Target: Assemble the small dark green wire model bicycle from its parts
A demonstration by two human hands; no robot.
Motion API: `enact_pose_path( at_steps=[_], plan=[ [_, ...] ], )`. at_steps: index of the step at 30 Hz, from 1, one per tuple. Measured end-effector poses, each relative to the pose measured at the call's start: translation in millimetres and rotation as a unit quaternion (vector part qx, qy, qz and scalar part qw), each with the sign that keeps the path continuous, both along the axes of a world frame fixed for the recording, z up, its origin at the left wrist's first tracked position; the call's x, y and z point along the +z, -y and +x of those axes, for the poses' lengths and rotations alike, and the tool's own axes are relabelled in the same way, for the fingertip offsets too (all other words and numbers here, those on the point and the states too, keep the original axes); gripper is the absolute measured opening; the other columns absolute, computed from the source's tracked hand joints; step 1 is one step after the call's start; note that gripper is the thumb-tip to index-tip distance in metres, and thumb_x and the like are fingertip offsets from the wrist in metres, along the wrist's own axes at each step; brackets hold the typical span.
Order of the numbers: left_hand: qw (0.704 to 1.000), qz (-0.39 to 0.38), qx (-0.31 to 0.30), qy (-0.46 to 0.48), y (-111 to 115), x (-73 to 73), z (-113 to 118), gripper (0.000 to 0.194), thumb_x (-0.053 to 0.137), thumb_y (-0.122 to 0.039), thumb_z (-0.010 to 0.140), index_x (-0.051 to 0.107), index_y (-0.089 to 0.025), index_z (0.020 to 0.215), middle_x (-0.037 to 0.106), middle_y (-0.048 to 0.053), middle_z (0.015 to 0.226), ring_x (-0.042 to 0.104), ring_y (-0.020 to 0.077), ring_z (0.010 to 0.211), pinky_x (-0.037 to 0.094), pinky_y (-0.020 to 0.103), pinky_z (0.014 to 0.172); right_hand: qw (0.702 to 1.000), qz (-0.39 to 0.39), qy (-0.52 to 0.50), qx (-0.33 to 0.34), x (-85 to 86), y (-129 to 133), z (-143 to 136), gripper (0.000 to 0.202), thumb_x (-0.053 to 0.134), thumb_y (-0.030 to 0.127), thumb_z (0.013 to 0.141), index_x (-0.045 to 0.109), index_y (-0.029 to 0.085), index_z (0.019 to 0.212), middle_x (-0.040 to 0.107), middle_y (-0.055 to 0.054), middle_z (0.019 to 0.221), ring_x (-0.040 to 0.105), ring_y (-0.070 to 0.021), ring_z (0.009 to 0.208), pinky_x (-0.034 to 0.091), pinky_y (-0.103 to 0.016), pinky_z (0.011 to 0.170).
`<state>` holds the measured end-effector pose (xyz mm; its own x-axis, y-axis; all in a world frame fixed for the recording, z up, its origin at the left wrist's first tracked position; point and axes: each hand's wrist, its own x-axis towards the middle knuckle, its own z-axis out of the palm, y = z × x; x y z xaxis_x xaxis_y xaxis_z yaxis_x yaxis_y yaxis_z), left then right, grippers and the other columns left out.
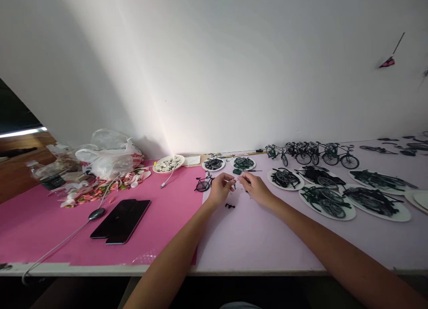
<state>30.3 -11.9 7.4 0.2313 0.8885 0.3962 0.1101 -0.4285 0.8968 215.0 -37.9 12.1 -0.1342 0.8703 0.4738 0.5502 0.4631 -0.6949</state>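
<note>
The person's left hand point(221, 188) and right hand point(253, 187) nearly meet over the pale part of the bench point(264, 242), fingertips drawn close, probably so that very fine pieces can be steadied from both sides. The left grip appears pinched on a small dark part point(234, 184), which sits in the narrow space between the two hands. The right grip has its fingers curled towards that part, but whether they clamp anything cannot be told at this size.

A loose black piece point(230, 206) lies on the bench just below the left hand, within easy reach. A miniature bicycle point(203, 184) stands beside that hand's outer edge, perhaps kept close for comparison.

To the right, white plates point(404, 212) hold dark bicycle parts in separate heaps, likely to stop tiny pieces scattering or mixing. Behind them, other small bicycles point(346, 159) stand in a row near the wall, seemingly out of the arms' way. Two dark phone-like slabs point(129, 217) overlap on the pink cover point(174, 224), well apart from the hands.
</note>
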Motion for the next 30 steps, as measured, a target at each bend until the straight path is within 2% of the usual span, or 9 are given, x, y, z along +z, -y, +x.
enact_pose_path(
  at_steps=[7,17,24,30],
  plan=[
    [1.0,-0.004,0.003,-0.008,0,0.6,1,0.029,0.074,-0.044,0.086,0.065,-0.017,0.09,0.071,0.005,0.084,0.065,0.0131,0.058,0.049,0.026,0.058,1.0,-0.005,-0.001,-0.003,0.2,1,-1,0.041,0.043,0.057,0.101,0.046,0.025,0.077,0.053,0.004,0.062,0.047,-0.0153,0.055,0.036,-0.027,0.056],
    [1.0,0.006,0.0,-0.025,3,1.4,1,0.027,0.073,-0.043,0.088,0.066,-0.017,0.091,0.072,0.006,0.088,0.066,0.0123,0.059,0.048,0.025,0.058,0.999,-0.037,-0.009,-0.023,2.9,2,0,0.05,0.04,0.063,0.101,0.053,0.024,0.072,0.054,0.002,0.056,0.045,-0.0156,0.047,0.035,-0.029,0.053],
    [0.999,0.011,0.0,-0.031,3,0.8,2,0.027,0.072,-0.042,0.088,0.068,-0.017,0.096,0.073,0.006,0.092,0.066,0.013,0.062,0.05,0.025,0.059,0.999,0.018,0.031,-0.035,6.1,-4,8,0.052,0.039,0.061,0.103,0.049,0.023,0.068,0.051,0.002,0.055,0.047,-0.0156,0.052,0.034,-0.028,0.056],
    [0.998,0.043,0.037,-0.041,0,0.5,2,0.017,0.071,-0.034,0.087,0.071,-0.018,0.094,0.074,0.006,0.088,0.066,0.0168,0.075,0.052,0.028,0.069,0.998,0.04,0.036,-0.039,3.4,-12,16,0.048,0.04,0.059,0.104,0.051,0.023,0.073,0.062,-0.002,0.065,0.057,-0.0187,0.061,0.039,-0.029,0.062]
  ],
)
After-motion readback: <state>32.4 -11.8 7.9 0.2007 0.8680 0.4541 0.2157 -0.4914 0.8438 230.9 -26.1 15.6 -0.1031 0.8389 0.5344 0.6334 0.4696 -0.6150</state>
